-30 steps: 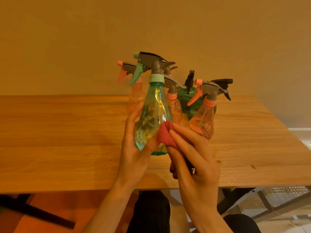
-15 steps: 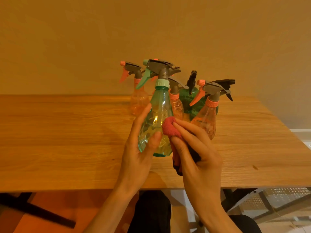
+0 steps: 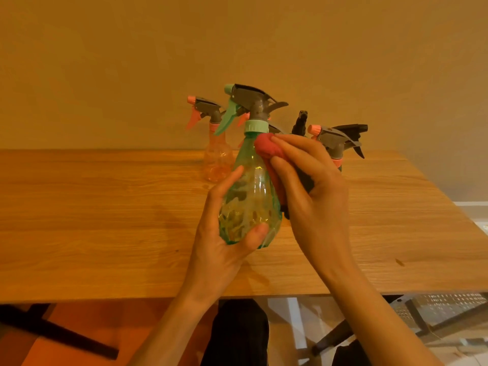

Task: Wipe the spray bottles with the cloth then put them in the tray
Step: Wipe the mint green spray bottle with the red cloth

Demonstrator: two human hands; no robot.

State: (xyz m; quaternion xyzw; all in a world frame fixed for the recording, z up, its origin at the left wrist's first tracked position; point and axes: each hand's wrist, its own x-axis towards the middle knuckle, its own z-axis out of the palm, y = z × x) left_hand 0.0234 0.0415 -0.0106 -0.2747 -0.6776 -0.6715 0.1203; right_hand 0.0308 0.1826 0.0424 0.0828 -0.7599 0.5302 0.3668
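Your left hand grips the green bottle while your right hand fingers press the red cloth on its shoulder, so wiping is in progress; other bottles wait on the counter, no tray visible.

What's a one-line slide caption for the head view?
Left hand holds a green spray bottle above the wooden table while the right hand wipes its shoulder with a red cloth.

Clear green spray bottle is held upright above table; red cloth is pressed against its shoulder.
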